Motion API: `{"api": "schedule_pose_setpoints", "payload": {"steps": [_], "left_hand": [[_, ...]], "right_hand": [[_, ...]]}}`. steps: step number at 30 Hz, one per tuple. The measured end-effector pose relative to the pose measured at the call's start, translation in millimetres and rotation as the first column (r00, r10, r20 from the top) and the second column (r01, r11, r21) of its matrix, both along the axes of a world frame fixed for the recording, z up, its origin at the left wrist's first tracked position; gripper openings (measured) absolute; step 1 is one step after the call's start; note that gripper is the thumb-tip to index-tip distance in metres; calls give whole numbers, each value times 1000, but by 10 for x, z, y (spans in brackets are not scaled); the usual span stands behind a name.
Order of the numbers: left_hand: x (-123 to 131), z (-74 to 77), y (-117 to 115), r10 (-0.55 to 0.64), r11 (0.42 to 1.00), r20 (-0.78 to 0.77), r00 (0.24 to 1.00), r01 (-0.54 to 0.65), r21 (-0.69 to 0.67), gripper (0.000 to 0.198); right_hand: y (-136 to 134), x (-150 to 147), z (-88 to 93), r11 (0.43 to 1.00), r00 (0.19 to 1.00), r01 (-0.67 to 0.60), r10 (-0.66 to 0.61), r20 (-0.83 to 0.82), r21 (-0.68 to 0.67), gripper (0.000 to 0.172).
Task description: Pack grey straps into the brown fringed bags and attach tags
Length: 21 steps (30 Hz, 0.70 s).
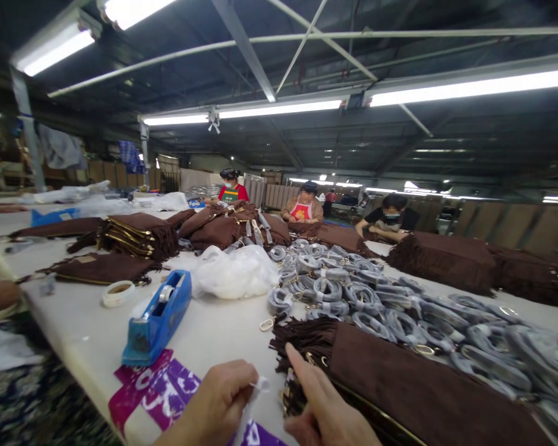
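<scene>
My left hand [223, 396] is closed at the front edge of the table, thumb and forefinger pinching a small see-through plastic strip [261, 385]. To its right my right hand [328, 406] has its forefinger stretched out and the other fingers partly bent, with nothing visible in it. That forefinger overlaps the fringe of a stack of dark brown fringed pouches [400, 378], with gold zips along the edge; whether it touches them I cannot tell. Purple printed plastic [172, 390] lies under and left of my left hand. Beyond it stands a blue tape dispenser [160, 319].
A heap of grey wrapped straps with gold clips [376, 291] covers the right middle. White plastic bags [232, 272] and a tape roll [118, 293] lie behind the dispenser. More brown pouches [134, 235] line the back. Several people sit across the table [88, 334].
</scene>
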State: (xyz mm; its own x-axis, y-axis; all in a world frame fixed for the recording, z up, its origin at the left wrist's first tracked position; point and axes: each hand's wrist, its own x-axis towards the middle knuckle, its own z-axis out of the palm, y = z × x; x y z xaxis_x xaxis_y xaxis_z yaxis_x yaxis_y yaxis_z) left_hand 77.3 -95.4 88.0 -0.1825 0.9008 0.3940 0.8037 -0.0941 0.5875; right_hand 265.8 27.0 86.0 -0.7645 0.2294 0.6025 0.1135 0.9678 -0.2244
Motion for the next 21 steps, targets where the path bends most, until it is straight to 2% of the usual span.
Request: {"api": "schedule_pose_setpoints", "payload": {"steps": [2, 4, 9, 13, 15, 19, 21], "left_hand": [[96, 6, -71, -26, 1000, 25, 999, 26, -1, 17], [133, 27, -162, -5, 999, 70, 998, 7, -33, 19], [57, 88, -415, 85, 978, 185, 979, -46, -203, 24], [-107, 35, -676, 176, 950, 157, 972, -126, -287, 27], [-190, 15, -827, 200, 933, 188, 962, -128, -337, 30], [-256, 41, -1049, 227, 912, 369, 901, -64, -406, 38], [-227, 55, -1080, 254, 912, 491, 833, -38, -408, 40]], "right_hand": [[-54, -188, -8, 992, 997, -70, 74, -26, 104, 40], [-126, -300, 19, 979, 995, -78, 88, -44, 188, 24], [-178, -330, 99, 969, 998, -15, 29, -53, 246, 29], [-66, -238, 51, 994, 999, 16, -19, 26, 107, 24], [-41, -202, -18, 1000, 995, -10, 10, 95, 6, 21], [-111, -217, -145, 979, 988, -66, 91, 125, -194, 20], [-160, -242, -140, 932, 986, -78, 123, 109, -353, 26]]}}
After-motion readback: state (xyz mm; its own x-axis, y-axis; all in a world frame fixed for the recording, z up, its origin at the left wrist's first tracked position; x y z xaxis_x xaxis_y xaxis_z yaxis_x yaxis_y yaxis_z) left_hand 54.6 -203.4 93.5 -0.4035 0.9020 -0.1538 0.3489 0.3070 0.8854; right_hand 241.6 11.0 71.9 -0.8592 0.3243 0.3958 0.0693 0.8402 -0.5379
